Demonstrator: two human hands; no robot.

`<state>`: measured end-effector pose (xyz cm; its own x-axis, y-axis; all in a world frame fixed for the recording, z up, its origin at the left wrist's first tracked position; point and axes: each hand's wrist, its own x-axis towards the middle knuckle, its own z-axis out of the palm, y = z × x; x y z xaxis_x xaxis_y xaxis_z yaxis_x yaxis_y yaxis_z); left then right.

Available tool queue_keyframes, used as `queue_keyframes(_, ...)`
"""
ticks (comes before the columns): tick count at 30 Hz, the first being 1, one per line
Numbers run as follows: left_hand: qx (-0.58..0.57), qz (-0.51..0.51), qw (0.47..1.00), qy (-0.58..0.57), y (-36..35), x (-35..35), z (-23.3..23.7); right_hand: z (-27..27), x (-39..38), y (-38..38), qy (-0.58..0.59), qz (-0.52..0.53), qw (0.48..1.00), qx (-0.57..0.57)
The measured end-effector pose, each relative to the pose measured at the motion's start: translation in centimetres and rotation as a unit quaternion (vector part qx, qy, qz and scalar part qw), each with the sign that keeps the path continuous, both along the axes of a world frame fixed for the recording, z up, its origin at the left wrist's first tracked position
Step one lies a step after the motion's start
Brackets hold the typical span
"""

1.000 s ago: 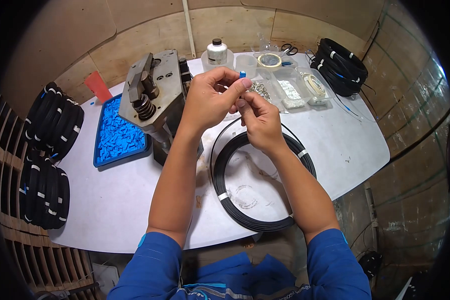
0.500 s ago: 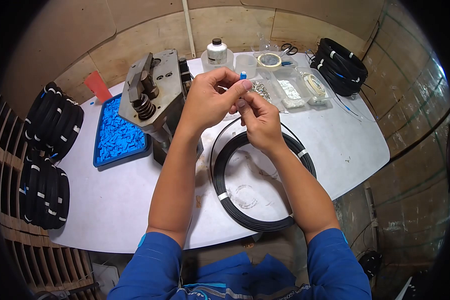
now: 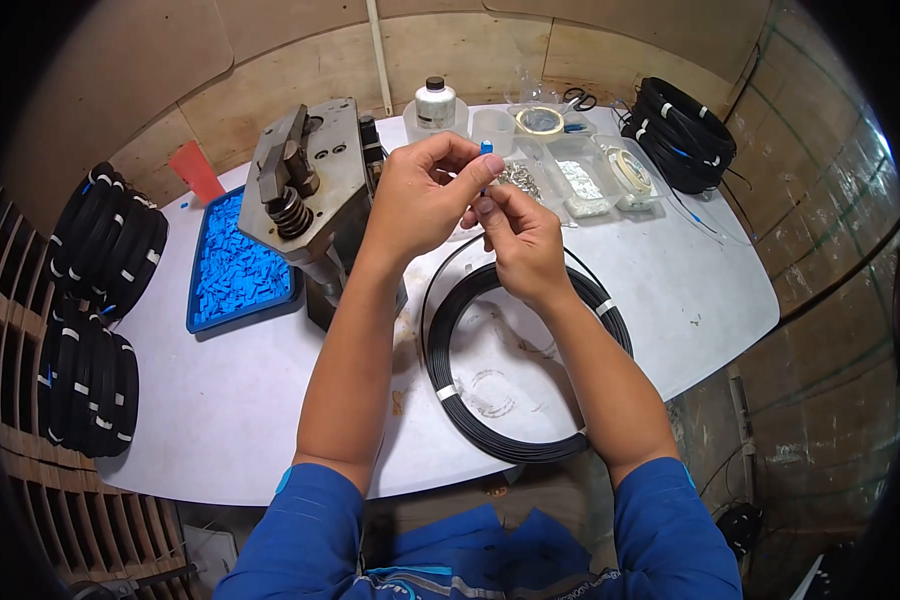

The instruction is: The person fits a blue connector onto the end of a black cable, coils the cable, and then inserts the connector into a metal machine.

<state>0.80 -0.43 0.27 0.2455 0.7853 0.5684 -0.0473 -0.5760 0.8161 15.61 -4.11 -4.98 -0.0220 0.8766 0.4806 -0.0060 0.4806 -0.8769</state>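
Barely moved, left hand (image 3: pixel 425 195) pinches blue piece (image 3: pixel 487 147); right hand (image 3: pixel 525 245) has unclear grip.

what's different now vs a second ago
Nothing has clearly moved, and nothing was visibly taken up or let go. The left hand still holds the small blue piece, the right hand close below; the black cable coil lies as before.

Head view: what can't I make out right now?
All in the head view:
Blue piece: lower end hidden by the left hand.
Right hand: anything inside its grip is covered by the hands.
Coil: lower right stretch hidden behind the right forearm.
Bottle: label too small to read.
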Motion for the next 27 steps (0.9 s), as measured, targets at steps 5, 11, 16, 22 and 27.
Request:
queue_keyframes(5,-0.033,-0.024,0.999,0.005,-0.2,-0.1,0.1,0.2,0.0,-0.2,-0.009,-0.007,1.0,-0.003)
queue_keyframes(11,0.001,0.002,1.0,-0.002,0.0,0.2,-0.1,0.4,0.1,-0.3,-0.01,-0.012,1.0,0.005)
queue_keyframes(16,-0.037,-0.023,0.999,0.007,-0.3,-0.1,0.2,-0.3,0.0,0.3,-0.008,-0.016,0.999,0.028)
queue_keyframes(22,-0.004,0.006,1.0,0.008,-0.2,0.0,0.2,-0.6,-0.1,0.4,0.001,-0.045,0.998,0.05)
queue_keyframes(27,0.038,0.001,0.998,0.04,-0.2,-0.3,0.2,-0.8,0.0,0.7,0.011,-0.036,0.998,0.059)
